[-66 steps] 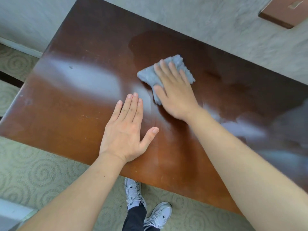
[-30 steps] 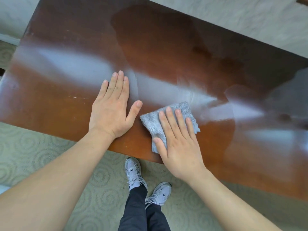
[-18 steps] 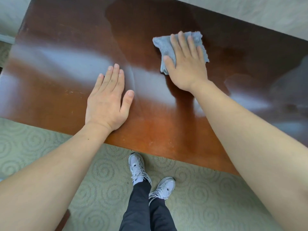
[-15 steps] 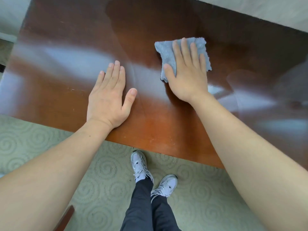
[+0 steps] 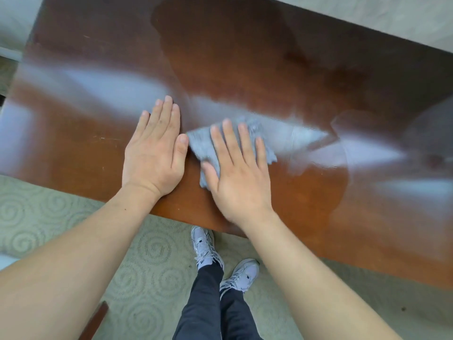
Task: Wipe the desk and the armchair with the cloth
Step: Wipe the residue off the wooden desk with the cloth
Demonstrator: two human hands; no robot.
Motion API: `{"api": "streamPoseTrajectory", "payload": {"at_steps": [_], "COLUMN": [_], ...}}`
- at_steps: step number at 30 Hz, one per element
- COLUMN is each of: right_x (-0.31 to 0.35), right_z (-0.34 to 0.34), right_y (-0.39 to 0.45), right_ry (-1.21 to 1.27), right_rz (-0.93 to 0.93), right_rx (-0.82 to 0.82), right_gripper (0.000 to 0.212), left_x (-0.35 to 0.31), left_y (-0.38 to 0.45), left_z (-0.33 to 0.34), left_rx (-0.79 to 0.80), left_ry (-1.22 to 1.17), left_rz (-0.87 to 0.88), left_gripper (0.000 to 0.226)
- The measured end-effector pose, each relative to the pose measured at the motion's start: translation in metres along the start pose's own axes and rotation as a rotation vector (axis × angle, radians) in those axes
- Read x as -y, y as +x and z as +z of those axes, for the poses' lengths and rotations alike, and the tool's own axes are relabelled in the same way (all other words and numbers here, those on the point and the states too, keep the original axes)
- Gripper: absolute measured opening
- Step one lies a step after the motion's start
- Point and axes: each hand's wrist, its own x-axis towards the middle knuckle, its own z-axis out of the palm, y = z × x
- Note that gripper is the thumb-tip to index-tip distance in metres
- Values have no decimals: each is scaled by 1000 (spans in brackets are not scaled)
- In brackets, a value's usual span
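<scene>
A glossy dark-brown wooden desk [image 5: 245, 69] fills the upper part of the view. A small grey cloth [image 5: 199, 143] lies flat on it near the front edge. My right hand [image 5: 239, 173] presses down on the cloth with straight, spread fingers. My left hand [image 5: 154, 150] rests flat on the bare wood just left of the cloth, its thumb touching the cloth's edge. The armchair is not in view.
Pale green carpet [image 5: 36, 217] with a swirl pattern lies below the desk's front edge. My legs and grey sneakers [image 5: 206, 246] stand close to that edge. A brown wooden piece [image 5: 95, 320] shows at the bottom left. A grey wall [image 5: 367, 15] runs behind the desk.
My right hand has slid the cloth from the far middle of the desk back toward the front edge, beside my left hand. The left hand has stayed flat on the wood.
</scene>
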Motion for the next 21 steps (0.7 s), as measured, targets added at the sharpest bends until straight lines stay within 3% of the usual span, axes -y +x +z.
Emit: {"api": "streamPoseTrajectory", "payload": {"at_steps": [4,9,14,21], "right_x": [-16,-100,-147,-82], "right_z": [-17,-36,-37,-11], "right_y": [74,90,34,-110], "right_ry": [-16,-8,15,101], "right_rz": [-4,125,343,427], "right_rx": [-8,-75,-137,-34], "right_gripper": [64,65,63,66], "left_x": [-1,2,1,2], "left_y": [0,-1,-1,-4], "left_z": [-1,1,1,-1], "left_rx": [-12,-10,-19,-10], "left_ry": [-24,-36,-53,-170], "left_rz": [-10,-20,-17,1], "left_gripper": [70,69,70,72]}}
